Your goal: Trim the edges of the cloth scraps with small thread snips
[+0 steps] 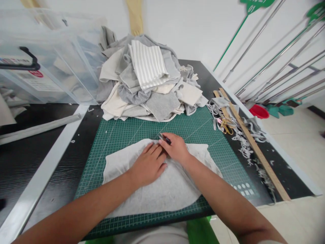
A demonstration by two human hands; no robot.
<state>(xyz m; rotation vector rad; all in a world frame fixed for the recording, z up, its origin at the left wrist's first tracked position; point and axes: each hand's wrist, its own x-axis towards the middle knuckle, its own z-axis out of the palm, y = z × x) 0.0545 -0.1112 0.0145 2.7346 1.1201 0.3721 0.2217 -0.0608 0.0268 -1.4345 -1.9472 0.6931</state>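
A light grey piece of fabric (162,189) lies spread over a green cutting mat (122,128). My left hand (147,166) rests flat on it, fingers stretched out towards its far edge. Just beside those fingertips, my right hand (177,148) is closed around a small dark tool (167,139) with a metal tip; most of it is hidden in the fingers, so its exact kind is unclear. The metal tip is at the fabric's far edge.
A heap of grey, cream and striped cloth pieces (149,74) sits behind the mat. Clear plastic bins (83,67) stand at the left. To the right lie gold-handled scissors (225,127), scraps and wooden strips (254,142). Long-handled poles (254,47) lean against the wall.
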